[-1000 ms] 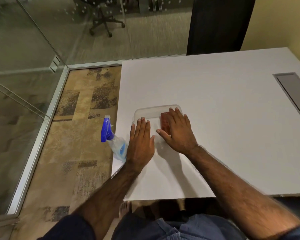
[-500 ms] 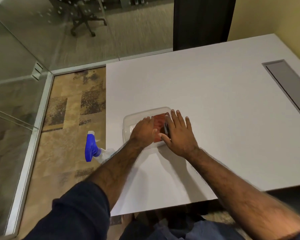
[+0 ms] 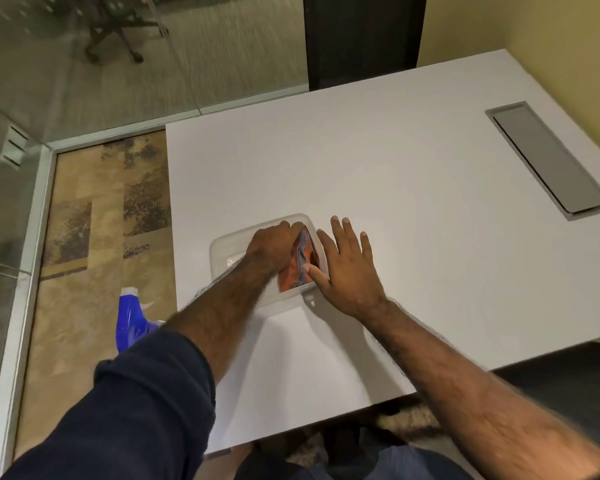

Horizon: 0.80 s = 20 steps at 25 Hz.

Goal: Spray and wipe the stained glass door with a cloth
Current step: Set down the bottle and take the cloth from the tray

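Note:
A clear plastic container (image 3: 226,258) sits on the white table (image 3: 378,174). Inside it lies a folded orange and grey cloth (image 3: 300,263). My left hand (image 3: 274,245) reaches into the container with its fingers closed on the cloth. Flat beside the container's right wall rests my right hand (image 3: 345,268), fingers spread, thumb touching the rim. A spray bottle with a blue head (image 3: 130,320) stands at the table's left edge, partly hidden by my left sleeve. The glass door (image 3: 11,109) is at the left.
A grey cable hatch (image 3: 548,159) is set into the table at the right. A dark panel (image 3: 361,36) stands behind the table. An office chair (image 3: 115,32) shows beyond the glass. Patterned carpet (image 3: 94,237) lies between table and glass.
My left hand moved from flat on the table into the container and closed on the cloth. My right hand slid off the cloth to the container's right side. The view shifted.

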### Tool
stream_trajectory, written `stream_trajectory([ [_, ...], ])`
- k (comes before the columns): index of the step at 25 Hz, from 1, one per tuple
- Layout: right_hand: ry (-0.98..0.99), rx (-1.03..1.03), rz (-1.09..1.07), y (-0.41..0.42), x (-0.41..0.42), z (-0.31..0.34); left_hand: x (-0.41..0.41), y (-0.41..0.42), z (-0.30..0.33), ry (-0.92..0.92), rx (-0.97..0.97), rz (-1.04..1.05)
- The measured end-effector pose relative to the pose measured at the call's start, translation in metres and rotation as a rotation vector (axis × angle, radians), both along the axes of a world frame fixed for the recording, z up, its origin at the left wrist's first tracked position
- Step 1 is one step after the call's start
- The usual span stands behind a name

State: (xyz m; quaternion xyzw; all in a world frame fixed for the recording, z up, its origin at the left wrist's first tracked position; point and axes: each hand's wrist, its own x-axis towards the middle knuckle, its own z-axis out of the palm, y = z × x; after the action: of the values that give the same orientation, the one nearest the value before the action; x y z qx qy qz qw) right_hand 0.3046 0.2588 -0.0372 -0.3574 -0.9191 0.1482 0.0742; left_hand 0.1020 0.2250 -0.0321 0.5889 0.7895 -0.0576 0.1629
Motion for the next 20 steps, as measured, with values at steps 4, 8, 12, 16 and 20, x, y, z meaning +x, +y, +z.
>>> stream_trajectory([
  [4,0.016,0.015,-0.019,0.001,0.005,-0.002,-0.003,0.006,0.0,0.036,0.008,-0.051],
  [8,0.016,-0.013,-0.028,0.0,0.006,-0.001,-0.003,0.008,0.001,0.031,0.05,-0.062],
  [12,0.053,0.001,-0.036,0.001,0.008,0.0,-0.007,0.001,0.004,-0.106,0.138,-0.078],
  [16,0.065,0.004,-0.04,0.002,0.01,0.004,-0.014,-0.005,0.018,-0.161,0.134,-0.079],
  [20,0.123,0.018,-0.057,0.003,0.01,0.015,-0.025,-0.017,0.041,-0.276,0.241,-0.047],
])
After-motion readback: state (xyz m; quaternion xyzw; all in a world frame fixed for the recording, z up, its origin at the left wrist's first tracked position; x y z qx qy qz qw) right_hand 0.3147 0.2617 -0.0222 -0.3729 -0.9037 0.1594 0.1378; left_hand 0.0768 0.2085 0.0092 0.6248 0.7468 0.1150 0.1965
